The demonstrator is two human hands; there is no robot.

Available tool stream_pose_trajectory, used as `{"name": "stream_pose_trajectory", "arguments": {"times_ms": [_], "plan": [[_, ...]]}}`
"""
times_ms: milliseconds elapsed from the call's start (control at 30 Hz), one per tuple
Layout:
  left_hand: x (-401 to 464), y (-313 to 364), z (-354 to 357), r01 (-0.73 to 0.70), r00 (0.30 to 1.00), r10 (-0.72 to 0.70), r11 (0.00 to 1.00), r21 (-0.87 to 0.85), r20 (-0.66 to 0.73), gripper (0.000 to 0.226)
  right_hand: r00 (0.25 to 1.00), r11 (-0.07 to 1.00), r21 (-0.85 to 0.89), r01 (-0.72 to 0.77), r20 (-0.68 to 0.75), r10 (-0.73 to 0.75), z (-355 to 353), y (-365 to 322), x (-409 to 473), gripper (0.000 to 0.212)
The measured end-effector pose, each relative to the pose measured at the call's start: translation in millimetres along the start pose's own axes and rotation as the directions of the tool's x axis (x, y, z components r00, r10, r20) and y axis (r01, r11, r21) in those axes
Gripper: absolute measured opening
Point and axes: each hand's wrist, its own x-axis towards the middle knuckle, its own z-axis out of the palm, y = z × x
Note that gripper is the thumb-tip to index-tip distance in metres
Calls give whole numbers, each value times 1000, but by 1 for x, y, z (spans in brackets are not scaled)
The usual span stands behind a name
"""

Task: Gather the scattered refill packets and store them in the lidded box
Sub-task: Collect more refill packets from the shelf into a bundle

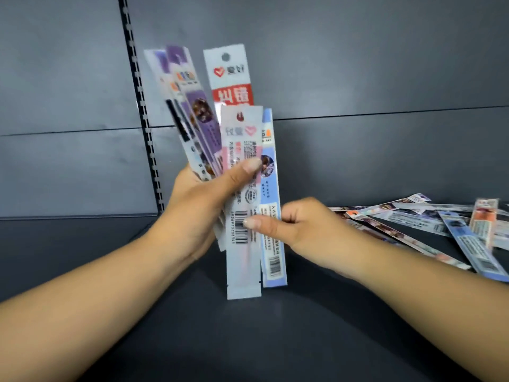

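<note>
My left hand (203,199) grips a fanned bunch of several long refill packets (217,119), held upright above the dark shelf, thumb pressed across the front. A white packet with a barcode (243,260) and a light blue packet (271,244) sit at the front of the bunch. My right hand (297,227) pinches these two front packets low down, thumb on the barcode. More packets (429,224) lie scattered flat on the shelf to the right. No lidded box is in view.
The dark grey shelf surface (248,340) stretches below my arms. A grey back panel (358,64) rises behind, with a slotted black upright strip (140,106) at the left.
</note>
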Motion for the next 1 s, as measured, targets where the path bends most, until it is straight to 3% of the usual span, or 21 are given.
{"name": "stream_pose_trajectory", "arguments": {"times_ms": [100, 233, 367, 500, 667, 733, 867, 933, 1000], "plan": [[-5, -10, 1, 103, 993, -106, 993, 60, 49, 31, 1000, 995, -98, -24, -8, 23, -2, 5, 1, 54], [-4, -14, 3, 110, 991, -119, 987, 118, 69, 36, 978, 937, -345, 61, -166, -125, -11, 7, 5, 63], [-2, -18, 3, 155, 988, -156, 987, 37, 15, 33, 970, 868, -490, 80, -161, -181, -9, 4, 6, 63], [2, -18, -1, 184, 980, -188, 980, -72, -65, 25, 958, 874, -482, 67, -213, -191, -12, 8, 7, 63], [7, -22, -6, 178, 966, -176, 984, -3, -191, 5, 939, 929, -369, 1, -319, -128, -21, 16, 8, 64], [9, -23, -8, 185, 960, -179, 983, 12, -214, 7, 946, 951, -308, 14, -304, -113, -21, 15, 7, 62], [6, -17, -7, 264, 962, -267, 963, -60, -52, 30, 972, 943, -312, 112, -163, -170, -14, 16, 4, 60], [1, -18, -3, 300, 952, -294, 951, -72, 79, 27, 981, 940, -305, 152, -72, -182, -8, 17, 4, 58], [-1, -18, 0, 313, 946, -304, 947, -69, 114, 21, 987, 958, -245, 152, -8, -159, -4, 16, 6, 57]]}}
